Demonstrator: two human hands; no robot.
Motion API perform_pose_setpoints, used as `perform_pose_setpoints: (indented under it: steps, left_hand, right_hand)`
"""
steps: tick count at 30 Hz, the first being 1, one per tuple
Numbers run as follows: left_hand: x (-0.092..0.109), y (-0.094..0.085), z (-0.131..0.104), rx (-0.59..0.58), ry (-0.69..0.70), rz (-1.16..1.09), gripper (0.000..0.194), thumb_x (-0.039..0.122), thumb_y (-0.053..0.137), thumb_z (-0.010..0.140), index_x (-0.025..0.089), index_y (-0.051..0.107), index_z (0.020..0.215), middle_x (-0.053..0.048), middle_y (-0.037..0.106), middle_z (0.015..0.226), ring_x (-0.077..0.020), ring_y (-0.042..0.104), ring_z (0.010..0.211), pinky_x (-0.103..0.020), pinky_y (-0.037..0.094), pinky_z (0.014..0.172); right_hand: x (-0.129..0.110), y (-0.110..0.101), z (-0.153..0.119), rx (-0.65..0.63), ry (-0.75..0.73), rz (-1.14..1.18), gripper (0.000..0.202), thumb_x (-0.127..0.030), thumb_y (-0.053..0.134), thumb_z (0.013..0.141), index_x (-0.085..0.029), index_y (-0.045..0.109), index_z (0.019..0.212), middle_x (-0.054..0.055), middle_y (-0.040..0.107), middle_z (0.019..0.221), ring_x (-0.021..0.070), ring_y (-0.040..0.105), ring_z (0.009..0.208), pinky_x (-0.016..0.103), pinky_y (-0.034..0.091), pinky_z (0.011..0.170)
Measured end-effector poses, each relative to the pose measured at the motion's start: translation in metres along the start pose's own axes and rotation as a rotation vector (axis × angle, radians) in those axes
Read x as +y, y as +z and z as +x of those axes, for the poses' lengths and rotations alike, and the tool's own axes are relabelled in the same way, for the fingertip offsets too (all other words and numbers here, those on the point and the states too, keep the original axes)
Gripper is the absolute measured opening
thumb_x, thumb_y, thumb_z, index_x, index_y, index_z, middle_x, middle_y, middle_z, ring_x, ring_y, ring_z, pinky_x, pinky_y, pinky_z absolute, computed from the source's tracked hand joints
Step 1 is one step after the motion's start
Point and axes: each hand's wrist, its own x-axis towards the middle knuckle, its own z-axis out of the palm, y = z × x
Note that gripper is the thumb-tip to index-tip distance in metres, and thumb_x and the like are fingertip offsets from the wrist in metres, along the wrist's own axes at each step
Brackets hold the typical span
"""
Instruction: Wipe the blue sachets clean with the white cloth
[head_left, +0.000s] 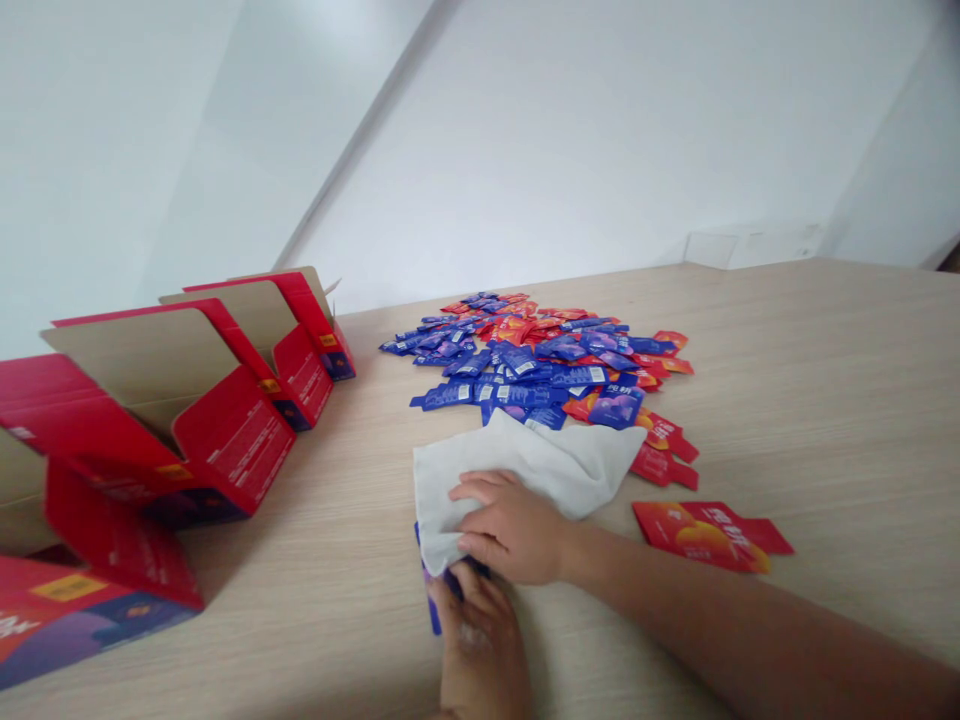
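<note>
My right hand [514,528] presses down on a white cloth [457,470] with its fingers bent over the fabric. Under the cloth's near left corner lies a blue-purple sachet [434,617], mostly covered. Close in front of me, my left hand [480,635] has its fingers closed on that sachet at the cloth's edge, holding it against the table. The far edge of the cloth touches a heap of blue and red-orange sachets [525,360]. To the right of my right forearm, a single red sachet [701,537] with orange fruit pictures lies flat.
Several red and purple cartons with raised flaps stand in a row at the left, the nearest carton [82,610] close to the table's front. A white wall [600,150] rises behind the wooden table [840,420]. A white box-like object [750,247] stands at the back right.
</note>
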Motion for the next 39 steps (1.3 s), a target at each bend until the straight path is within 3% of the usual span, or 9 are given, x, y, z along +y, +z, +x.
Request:
perform_pose_setpoints:
  steps: [4, 14, 19, 25, 33, 39]
  left_hand:
    - [0.001, 0.000, 0.001, -0.001, 0.002, -0.007, 0.037, 0.004, 0.046, 0.077, 0.005, 0.065, 0.108, -0.022, 0.068, 0.110, -0.0280, 0.064, 0.104, -0.046, 0.040, 0.098]
    - [0.002, 0.005, -0.002, 0.029, -0.013, -0.036, 0.036, 0.004, 0.045, 0.075, 0.007, 0.069, 0.102, -0.020, 0.069, 0.109, -0.0262, 0.067, 0.092, -0.047, 0.041, 0.098]
    - [0.001, 0.003, -0.001, 0.015, -0.001, -0.006, 0.034, 0.005, 0.045, 0.076, 0.005, 0.068, 0.102, -0.023, 0.068, 0.109, -0.0287, 0.066, 0.096, -0.049, 0.040, 0.099]
    - [0.004, 0.010, 0.000, 0.033, -0.037, -0.205, 0.039, 0.001, 0.044, 0.074, 0.007, 0.067, 0.106, -0.020, 0.069, 0.107, -0.0268, 0.065, 0.099, -0.048, 0.041, 0.098]
    - [0.000, -0.001, -0.002, -0.009, 0.029, 0.011, 0.035, 0.005, 0.045, 0.077, 0.006, 0.067, 0.105, -0.021, 0.066, 0.113, -0.0282, 0.066, 0.097, -0.048, 0.041, 0.098]
    - [-0.001, 0.000, -0.001, -0.037, 0.031, -0.011, 0.035, 0.005, 0.045, 0.078, 0.006, 0.067, 0.106, -0.021, 0.067, 0.112, -0.0279, 0.066, 0.097, -0.049, 0.039, 0.100]
  right_hand:
    - [-0.002, -0.001, -0.001, -0.014, -0.076, 0.007, 0.029, -0.036, 0.046, 0.092, -0.022, 0.072, 0.093, 0.004, 0.056, 0.129, 0.0231, 0.039, 0.127, 0.040, 0.028, 0.105]
    - [0.000, 0.000, 0.001, 0.028, 0.167, -0.059, 0.033, -0.039, 0.043, 0.093, -0.024, 0.073, 0.091, 0.005, 0.057, 0.128, 0.0263, 0.036, 0.129, 0.046, 0.025, 0.105]
    - [-0.001, -0.001, 0.000, 0.013, 0.083, -0.034, 0.032, -0.038, 0.044, 0.093, -0.024, 0.072, 0.093, 0.004, 0.056, 0.129, 0.0257, 0.037, 0.129, 0.045, 0.027, 0.104]
    - [-0.004, -0.004, -0.002, -0.029, -0.050, -0.001, 0.030, -0.038, 0.045, 0.093, -0.025, 0.071, 0.101, 0.005, 0.055, 0.131, 0.0247, 0.037, 0.129, 0.045, 0.026, 0.105]
    - [-0.002, -0.001, 0.001, 0.001, 0.180, -0.077, 0.033, -0.041, 0.041, 0.094, -0.029, 0.070, 0.105, 0.004, 0.055, 0.130, 0.0266, 0.034, 0.130, 0.048, 0.024, 0.105]
    - [-0.001, -0.004, 0.000, -0.045, 0.098, -0.031, 0.035, -0.041, 0.038, 0.095, -0.030, 0.068, 0.110, 0.004, 0.053, 0.132, 0.0257, 0.033, 0.132, 0.047, 0.025, 0.105]
